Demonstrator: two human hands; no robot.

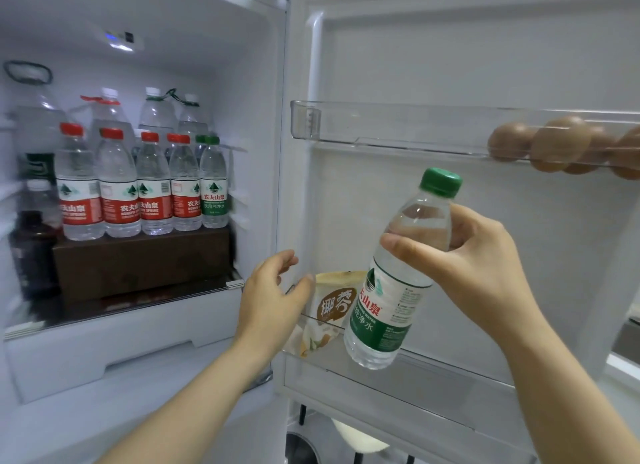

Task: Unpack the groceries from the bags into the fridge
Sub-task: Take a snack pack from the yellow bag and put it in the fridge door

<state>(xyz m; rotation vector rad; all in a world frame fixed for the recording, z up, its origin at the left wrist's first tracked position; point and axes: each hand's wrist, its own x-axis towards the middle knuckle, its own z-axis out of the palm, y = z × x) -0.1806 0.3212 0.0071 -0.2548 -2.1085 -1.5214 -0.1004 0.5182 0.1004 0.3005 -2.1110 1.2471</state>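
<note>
Bright fridge light (121, 42), blurry L edge

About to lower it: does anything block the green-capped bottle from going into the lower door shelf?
Only a snack pouch at the shelf's hinge end, beside the green-capped bottle in the right hand. The lower door shelf right of it shows nothing in the way.

Right hand (479, 268) raised, fingers (465, 217) curled round a bottle (384, 311); left hand (273, 294) loosely relaxed.

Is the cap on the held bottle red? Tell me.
No, the bottle in the right hand has a green cap.
</note>
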